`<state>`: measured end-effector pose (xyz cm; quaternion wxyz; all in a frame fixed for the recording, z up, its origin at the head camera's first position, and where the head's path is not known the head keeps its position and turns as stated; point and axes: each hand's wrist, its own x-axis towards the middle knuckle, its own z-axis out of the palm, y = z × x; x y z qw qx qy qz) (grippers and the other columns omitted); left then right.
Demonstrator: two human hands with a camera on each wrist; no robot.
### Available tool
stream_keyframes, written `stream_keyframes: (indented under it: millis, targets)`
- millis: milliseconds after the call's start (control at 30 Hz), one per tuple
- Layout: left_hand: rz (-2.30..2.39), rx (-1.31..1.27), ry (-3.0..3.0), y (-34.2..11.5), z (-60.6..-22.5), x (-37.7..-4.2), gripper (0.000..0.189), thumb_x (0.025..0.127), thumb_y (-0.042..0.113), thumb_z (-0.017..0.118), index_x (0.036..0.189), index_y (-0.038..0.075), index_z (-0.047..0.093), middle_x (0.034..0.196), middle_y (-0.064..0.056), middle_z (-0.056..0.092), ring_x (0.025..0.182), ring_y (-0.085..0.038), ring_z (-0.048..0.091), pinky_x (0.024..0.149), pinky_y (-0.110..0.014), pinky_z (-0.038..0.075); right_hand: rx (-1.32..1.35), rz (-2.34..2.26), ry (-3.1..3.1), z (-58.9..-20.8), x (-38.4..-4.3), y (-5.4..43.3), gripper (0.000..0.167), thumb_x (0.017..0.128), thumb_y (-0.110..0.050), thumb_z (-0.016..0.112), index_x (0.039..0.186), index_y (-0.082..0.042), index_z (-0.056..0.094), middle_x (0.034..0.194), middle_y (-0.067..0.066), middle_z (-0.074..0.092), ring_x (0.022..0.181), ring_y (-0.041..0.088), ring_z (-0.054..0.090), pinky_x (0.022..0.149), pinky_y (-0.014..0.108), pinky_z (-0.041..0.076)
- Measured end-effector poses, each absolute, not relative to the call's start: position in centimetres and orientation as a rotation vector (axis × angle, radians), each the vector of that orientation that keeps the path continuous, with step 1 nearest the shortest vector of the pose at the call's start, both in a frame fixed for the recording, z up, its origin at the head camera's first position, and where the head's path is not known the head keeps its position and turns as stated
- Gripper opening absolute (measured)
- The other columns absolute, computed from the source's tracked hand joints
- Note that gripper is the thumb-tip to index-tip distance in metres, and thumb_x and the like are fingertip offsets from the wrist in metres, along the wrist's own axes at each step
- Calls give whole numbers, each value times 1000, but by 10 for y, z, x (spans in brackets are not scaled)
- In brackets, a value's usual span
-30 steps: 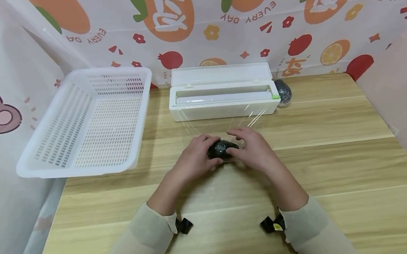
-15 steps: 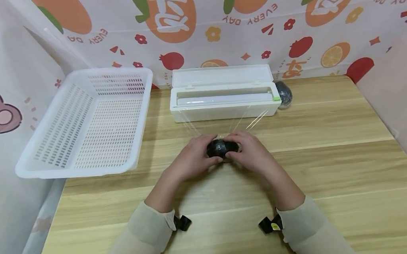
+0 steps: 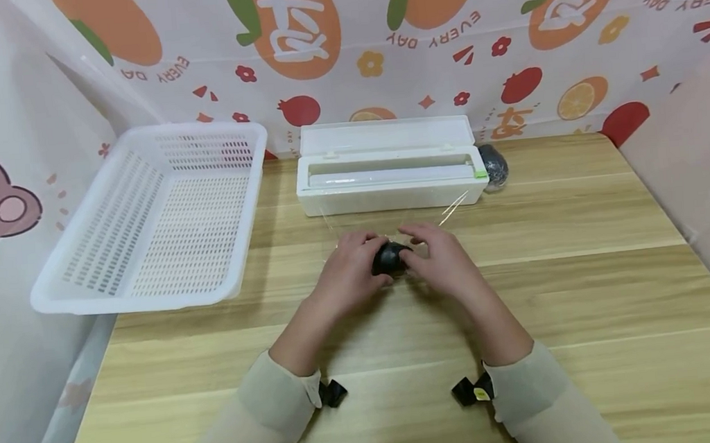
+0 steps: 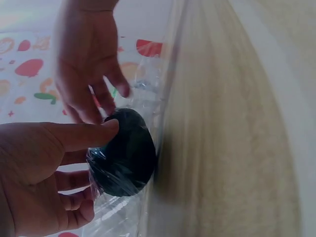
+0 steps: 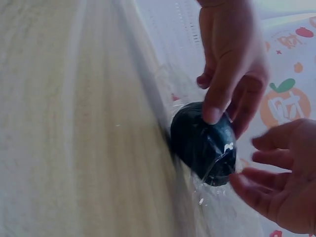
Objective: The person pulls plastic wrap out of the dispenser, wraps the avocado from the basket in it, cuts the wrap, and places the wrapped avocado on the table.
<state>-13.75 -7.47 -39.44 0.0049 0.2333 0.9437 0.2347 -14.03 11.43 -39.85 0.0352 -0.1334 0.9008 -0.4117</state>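
At the far left a pale hanging sheet (image 3: pixel 13 332) bears a pink cartoon shape. Along the back runs a white backdrop (image 3: pixel 406 78) printed with oranges, red fruits, small flowers and lettering; at the far right stands a plain pale panel (image 3: pixel 694 153). Between them lies the surface (image 3: pixel 586 300), light wood with long streaks of grain.

On its left sits one white basket (image 3: pixel 142 301) with slotted sides, reaching past the surface's left edge. Two beige sleeves (image 3: pixel 275 401) come in from the near side, each with one black wrist device (image 3: pixel 334 393) at the cuff. The left hand (image 3: pixel 346 271) has its grip closed around one dark rounded object (image 3: pixel 388 258), thumb on the near face and fingers behind; the object is near the middle of the surface, with clear film (image 4: pixel 116 212) about it. Behind it stands one white box (image 3: pixel 384 200), its single lid (image 3: pixel 386 135) raised, one pale roll (image 3: pixel 389 176) inside and one green tab (image 3: pixel 481 174) on its right end. The right hand (image 3: pixel 442 263) has a loose grip, fingers parted, one digit at the object's right end. Farther right, one second dark object (image 3: pixel 495 167) lies beside the box.
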Motion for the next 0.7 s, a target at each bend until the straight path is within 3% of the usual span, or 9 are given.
stream_keyframes:
  millis: [133,367,600,700]
  targets:
    - [750,720,2959,-77,-399,-140,58,78,21,85,129,7,62,128,-10,58,120,-32,49,101,-45,45,-382,-1519,2672,-398,-139,111,41,93,-11,60,134,-7,60,138,8,55,119,30,59,88,46,55]
    - [781,779,2934,-83,-403,-144,54,85,20,78,133,6,59,131,-12,58,124,-33,47,105,-45,42,-416,-1469,2707,-405,-141,107,35,91,-9,64,125,-8,66,134,7,59,123,26,57,107,47,42]
    - [799,810,2880,-89,-401,-147,53,89,23,74,137,9,56,133,-11,57,124,-31,47,107,-45,41,-508,-1374,2698,-412,-145,113,40,85,-11,75,124,-11,68,125,7,62,117,26,59,87,40,57]
    - [819,819,2879,-91,-402,-148,53,89,22,74,137,8,56,133,-11,57,123,-31,47,107,-45,41,-558,-1318,2713,-414,-147,113,48,81,-12,80,126,-11,66,127,8,62,115,26,59,86,40,56]
